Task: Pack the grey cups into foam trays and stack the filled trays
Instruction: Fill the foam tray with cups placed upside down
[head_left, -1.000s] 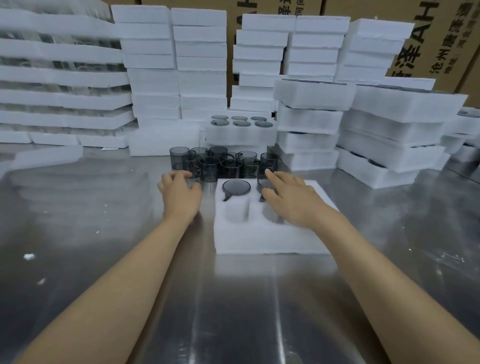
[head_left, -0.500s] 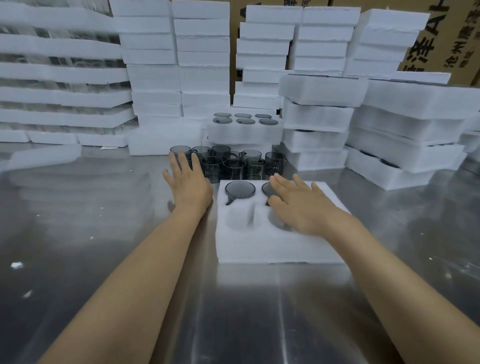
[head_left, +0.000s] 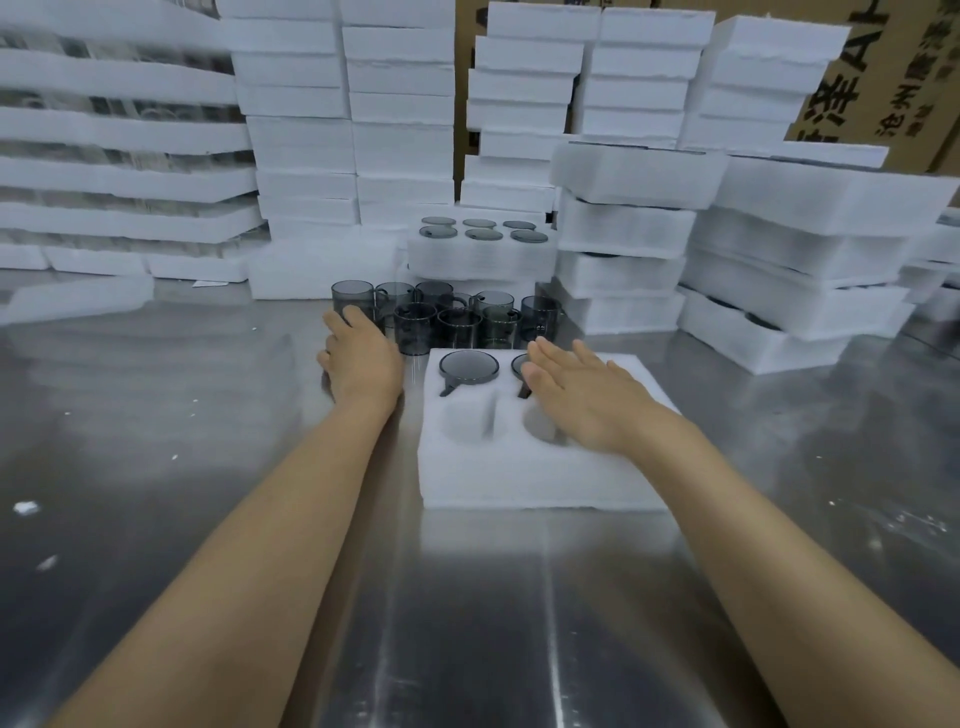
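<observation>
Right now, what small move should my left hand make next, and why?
Probably close the left hand round the leftmost grey cup and lift it. Its fingers are at that cup, two near pockets of the foam tray look empty, and the right hand lies flat over it.

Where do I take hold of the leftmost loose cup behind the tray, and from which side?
Grip the leftmost cup by its round wall, coming in from the front-left, where the left hand is. It stands upright, its left side is free, and its handle points right toward the neighbouring cups, so that side looks crowded.
</observation>
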